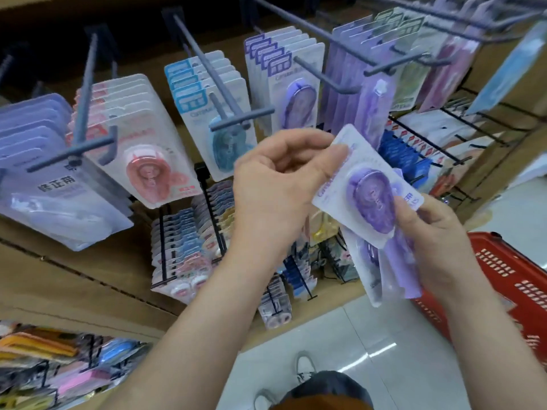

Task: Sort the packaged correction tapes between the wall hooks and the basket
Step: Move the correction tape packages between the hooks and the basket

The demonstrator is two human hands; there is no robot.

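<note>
Purple correction tape pack [367, 187] pinched at its top by left hand [272, 184], right hand [435, 241] gripping its lower end.

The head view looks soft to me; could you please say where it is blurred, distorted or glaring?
In the head view, the left hand and the purple pack it pinches are motion-smeared, print unreadable; wide-angle distortion splays the wall hooks outward; light glints off the floor tiles; the top left corner is dark.

修正带 on lavender pack [56, 184] at far left, other labels blurred
</note>
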